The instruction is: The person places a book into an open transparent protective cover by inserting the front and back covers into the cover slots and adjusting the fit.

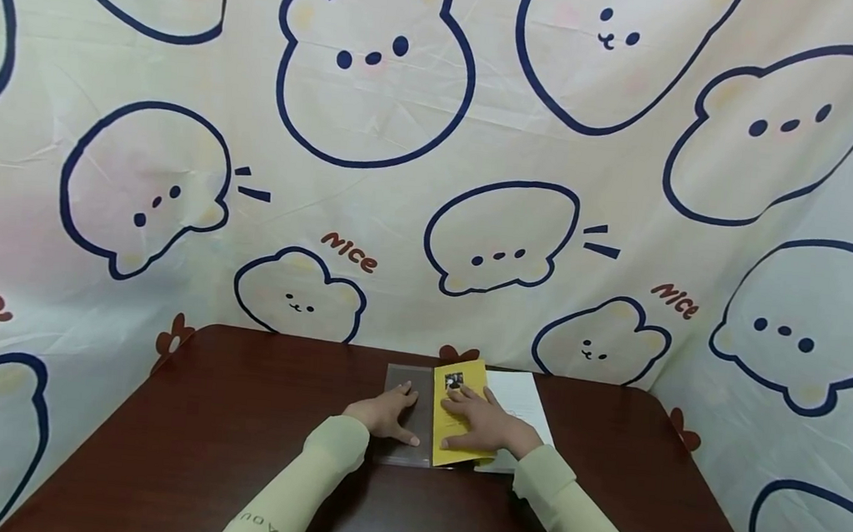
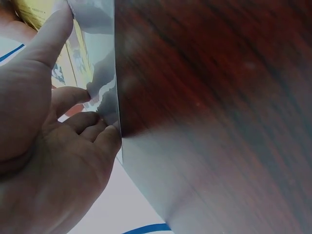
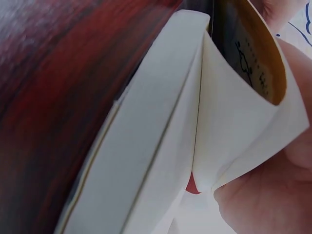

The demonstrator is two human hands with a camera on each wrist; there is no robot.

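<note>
A book lies spread on the table, with a clear plastic cover (image 1: 419, 407) on its left, a yellow cover or flap (image 1: 447, 426) with a small dark picture in the middle, and a white page (image 1: 521, 399) to the right. My left hand (image 1: 383, 413) rests on the plastic cover with fingers spread; its fingertips touch the shiny sheet (image 2: 105, 53) in the left wrist view. On the yellow flap lies my right hand (image 1: 485, 421), fingers extended across it. In the right wrist view, a curved leaf (image 3: 239, 117) rises from the thick page block (image 3: 141, 117) beside that hand.
The dark reddish-brown table (image 1: 234, 418) extends on both sides of the book. Behind it and along the sides hangs a pale cloth (image 1: 400, 214) printed with bear faces. The book sits near the table's far edge.
</note>
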